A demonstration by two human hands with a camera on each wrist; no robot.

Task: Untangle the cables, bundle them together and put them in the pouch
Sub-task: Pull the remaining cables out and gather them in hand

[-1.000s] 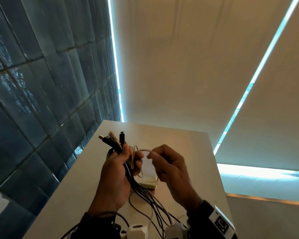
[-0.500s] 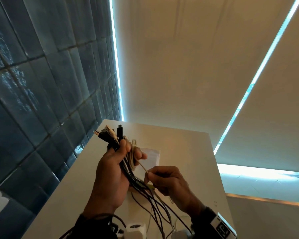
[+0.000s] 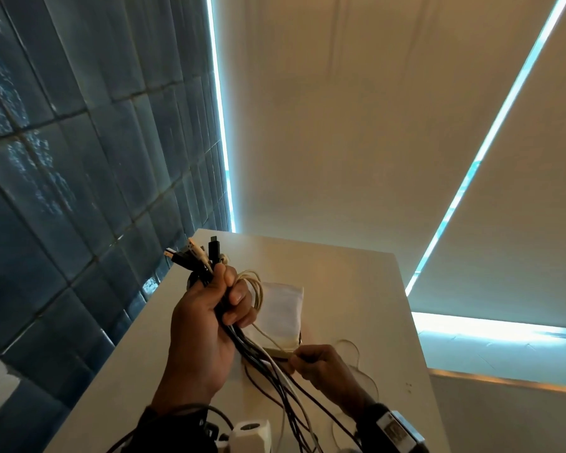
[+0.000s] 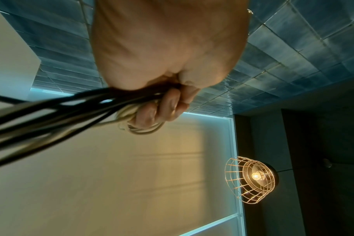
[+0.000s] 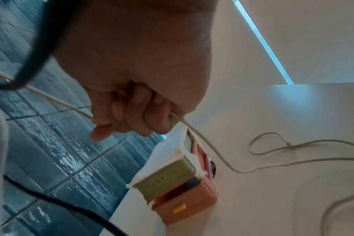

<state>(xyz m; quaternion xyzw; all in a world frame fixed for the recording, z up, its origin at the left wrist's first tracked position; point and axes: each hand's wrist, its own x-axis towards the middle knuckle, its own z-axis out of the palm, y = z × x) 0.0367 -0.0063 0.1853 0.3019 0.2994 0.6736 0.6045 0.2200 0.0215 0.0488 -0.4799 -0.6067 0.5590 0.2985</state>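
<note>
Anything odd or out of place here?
Nothing damaged or spilled. The left hand grips the cable bundle; the right hand pinches one beige cable whose slack lies looped loose on the table, not yet bundled.

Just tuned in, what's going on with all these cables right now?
A person is sorting cables over a white table. The left hand grips a bunch of cables upright, plug ends sticking out on top, with a pale cable looped at its fingers. The right hand pinches that pale cable, whose slack lies on the table. The white pouch lies behind the hands; nothing has been put in it yet.
</note>
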